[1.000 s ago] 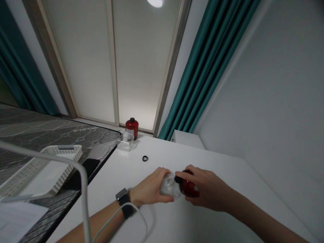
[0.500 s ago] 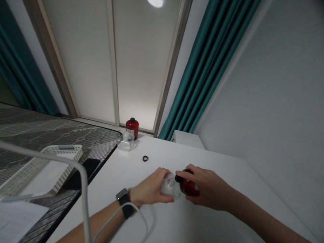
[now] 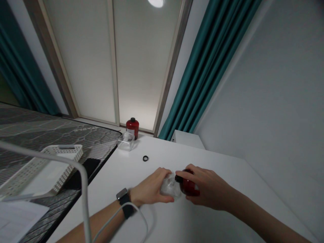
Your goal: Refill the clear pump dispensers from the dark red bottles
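Note:
My left hand (image 3: 154,189) is closed around a clear glass container (image 3: 169,187) low over the white table. In my right hand (image 3: 206,187) is a small red bottle (image 3: 188,187) with a black neck, tipped to the left so its mouth sits at the container's upper right edge. Whether liquid is flowing cannot be made out. A small black ring (image 3: 145,158) lies on the table beyond my left hand.
At the table's far left corner stand another red bottle (image 3: 132,129) with a black cap and a clear box (image 3: 126,141). A white perforated basket (image 3: 76,152), a black flat object (image 3: 83,172) and paper (image 3: 22,219) lie to the left. A white cable (image 3: 83,189) crosses the foreground.

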Demonstrator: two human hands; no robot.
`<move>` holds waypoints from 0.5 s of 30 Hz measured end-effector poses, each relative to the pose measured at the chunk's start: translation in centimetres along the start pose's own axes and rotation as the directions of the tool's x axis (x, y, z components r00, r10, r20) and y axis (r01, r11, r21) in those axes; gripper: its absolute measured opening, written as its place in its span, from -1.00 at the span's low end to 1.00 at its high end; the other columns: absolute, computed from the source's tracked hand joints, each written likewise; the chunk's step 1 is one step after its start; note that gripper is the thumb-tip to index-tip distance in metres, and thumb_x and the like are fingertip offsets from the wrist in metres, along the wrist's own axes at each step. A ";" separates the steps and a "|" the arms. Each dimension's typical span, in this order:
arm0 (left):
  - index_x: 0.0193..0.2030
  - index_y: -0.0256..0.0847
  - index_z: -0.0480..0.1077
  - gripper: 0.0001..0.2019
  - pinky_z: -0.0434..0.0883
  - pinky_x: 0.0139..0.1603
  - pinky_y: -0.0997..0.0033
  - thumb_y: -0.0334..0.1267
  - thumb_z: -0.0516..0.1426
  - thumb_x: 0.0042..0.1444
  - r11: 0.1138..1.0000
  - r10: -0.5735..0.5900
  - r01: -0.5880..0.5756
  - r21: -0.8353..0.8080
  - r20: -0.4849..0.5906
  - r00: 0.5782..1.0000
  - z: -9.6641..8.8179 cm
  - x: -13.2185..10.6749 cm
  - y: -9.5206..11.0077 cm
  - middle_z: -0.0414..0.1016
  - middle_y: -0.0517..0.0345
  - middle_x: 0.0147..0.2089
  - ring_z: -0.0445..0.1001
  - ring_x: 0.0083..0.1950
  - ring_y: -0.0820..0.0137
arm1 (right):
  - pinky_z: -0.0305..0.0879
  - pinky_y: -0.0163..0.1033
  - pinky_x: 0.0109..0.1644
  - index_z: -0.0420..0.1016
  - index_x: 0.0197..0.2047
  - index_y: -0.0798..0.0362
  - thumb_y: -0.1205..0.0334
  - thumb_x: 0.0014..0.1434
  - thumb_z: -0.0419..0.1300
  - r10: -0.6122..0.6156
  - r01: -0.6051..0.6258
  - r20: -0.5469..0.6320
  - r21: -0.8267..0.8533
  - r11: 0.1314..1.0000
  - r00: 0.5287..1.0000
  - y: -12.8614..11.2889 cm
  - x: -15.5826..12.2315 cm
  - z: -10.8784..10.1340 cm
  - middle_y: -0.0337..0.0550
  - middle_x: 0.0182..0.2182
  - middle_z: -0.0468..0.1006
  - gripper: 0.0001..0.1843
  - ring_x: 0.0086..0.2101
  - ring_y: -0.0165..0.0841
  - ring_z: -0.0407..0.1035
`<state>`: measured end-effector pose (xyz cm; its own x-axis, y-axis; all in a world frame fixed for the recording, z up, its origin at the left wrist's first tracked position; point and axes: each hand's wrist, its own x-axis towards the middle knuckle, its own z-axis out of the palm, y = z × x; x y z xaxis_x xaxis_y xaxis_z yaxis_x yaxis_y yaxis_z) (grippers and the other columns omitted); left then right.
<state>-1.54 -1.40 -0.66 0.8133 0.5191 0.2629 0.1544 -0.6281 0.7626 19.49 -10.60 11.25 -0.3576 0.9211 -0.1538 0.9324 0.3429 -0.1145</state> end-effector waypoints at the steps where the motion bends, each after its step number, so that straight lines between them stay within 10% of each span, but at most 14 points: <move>1: 0.20 -0.22 0.26 -0.26 0.37 0.16 0.10 -0.17 0.44 -0.11 1.000 0.022 -0.022 0.005 0.011 1.000 -0.1 0.0 0.0 0.40 -0.09 0.10 0.38 0.11 0.08 | 0.35 -0.06 -0.14 0.24 0.29 -0.24 0.30 0.00 0.31 0.000 0.000 0.000 0.000 1.000 1.000 0.0 0.0 0.0 -0.09 -0.01 0.45 -0.22 -0.14 -0.15 0.46; 15: 0.32 -0.06 0.24 -0.21 0.34 0.21 0.09 -0.17 0.43 -0.04 0.996 0.089 -0.087 -0.036 0.038 0.995 -0.1 0.1 -0.4 0.37 -0.01 0.12 0.34 0.14 0.12 | 0.34 -0.06 -0.12 0.20 0.32 -0.28 0.29 0.00 0.31 -0.008 0.008 -0.010 -0.003 1.000 1.000 0.2 -0.1 0.3 -0.10 0.00 0.44 -0.17 -0.12 -0.14 0.45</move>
<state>-1.56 -1.04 -0.88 0.8443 0.4392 0.3071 0.0625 -0.6497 0.7576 19.74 -10.69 10.96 -0.3646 0.9201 -0.1433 0.9296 0.3509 -0.1123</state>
